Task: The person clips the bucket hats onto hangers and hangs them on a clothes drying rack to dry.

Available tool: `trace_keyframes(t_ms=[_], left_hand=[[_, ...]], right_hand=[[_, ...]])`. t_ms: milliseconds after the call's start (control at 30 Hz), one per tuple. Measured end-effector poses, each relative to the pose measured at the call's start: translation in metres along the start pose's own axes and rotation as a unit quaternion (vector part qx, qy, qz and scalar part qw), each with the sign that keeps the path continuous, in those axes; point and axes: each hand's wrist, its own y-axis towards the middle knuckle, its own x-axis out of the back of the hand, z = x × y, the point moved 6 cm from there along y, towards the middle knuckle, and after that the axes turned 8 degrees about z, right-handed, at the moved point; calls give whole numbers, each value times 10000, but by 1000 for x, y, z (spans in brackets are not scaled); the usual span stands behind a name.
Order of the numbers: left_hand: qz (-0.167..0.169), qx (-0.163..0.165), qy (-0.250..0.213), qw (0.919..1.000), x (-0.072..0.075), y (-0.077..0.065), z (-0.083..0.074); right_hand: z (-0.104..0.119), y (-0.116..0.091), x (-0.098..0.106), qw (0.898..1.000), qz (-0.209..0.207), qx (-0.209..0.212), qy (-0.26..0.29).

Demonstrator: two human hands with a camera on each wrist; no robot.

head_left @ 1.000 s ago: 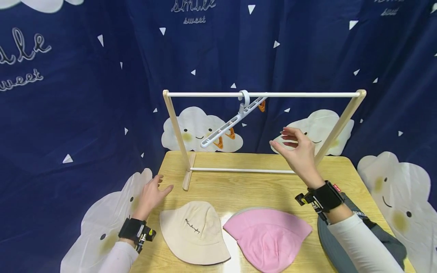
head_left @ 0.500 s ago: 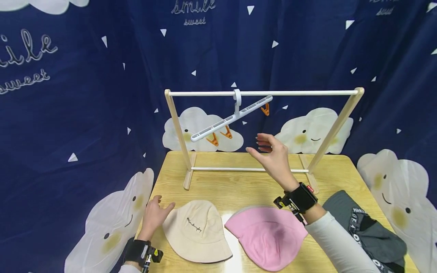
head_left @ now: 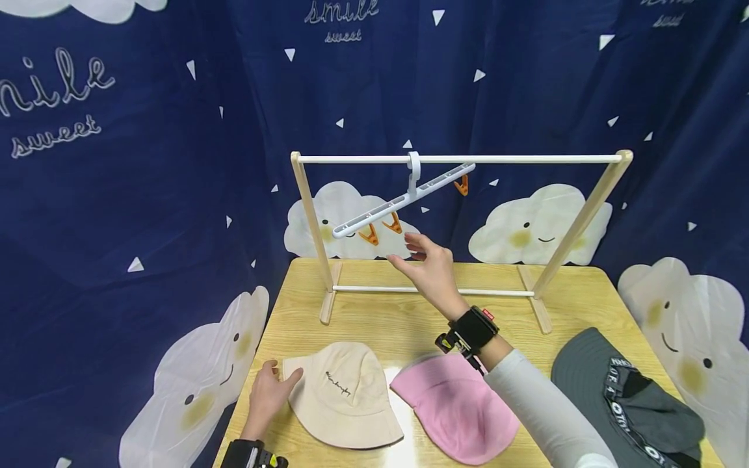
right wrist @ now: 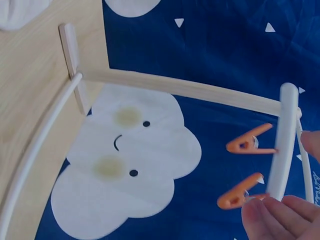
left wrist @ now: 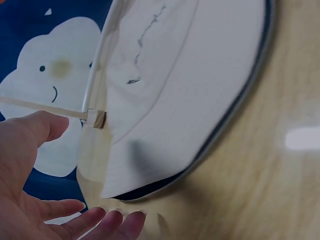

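Note:
My left hand (head_left: 269,398) is at the left brim of a cream bucket hat (head_left: 346,393), thumb and fingers spread apart. In the left wrist view the fingertips (left wrist: 114,216) lie just off the hat's brim, holding nothing. My right hand (head_left: 432,268) is raised, thumb and fingers apart with a gap between them. It is just right of and below two orange clips (head_left: 369,235) on a white hanger (head_left: 404,200); a third orange clip (head_left: 462,185) hangs near its far end. In the right wrist view the fingers overlap the lower clip (right wrist: 235,196); contact cannot be told.
The hanger hooks over the top bar (head_left: 526,159) of a wooden rack (head_left: 576,231) on a wooden table (head_left: 468,325). A pink bucket hat (head_left: 453,409) lies in the middle, partly behind my right forearm. A dark grey hat (head_left: 643,403) lies at right. A blue curtain (head_left: 503,78) hangs behind.
My right hand has moved left, toward the two left clips. My left hand has come down beside the cream hat. The hanger has swung to a flatter angle on the bar.

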Motion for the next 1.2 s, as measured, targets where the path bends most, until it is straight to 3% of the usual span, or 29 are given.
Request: trace_keyframes(t_ms=[300, 700, 967, 1200], left_hand=[[-2, 240, -173, 9996, -10, -14, 10], [-18, 675, -597, 9959, -15, -24, 20], [5, 717, -765, 9945, -18, -28, 20], [6, 745, -799, 9940, -21, -28, 22]], right_hand=[[0, 16, -35, 9997, 218, -78, -41], [2, 36, -64, 9998, 192, 59, -98], [-3, 49, -76, 9945, -93, 136, -1037], [-6, 58, -85, 9902, -487, 255, -1284]])
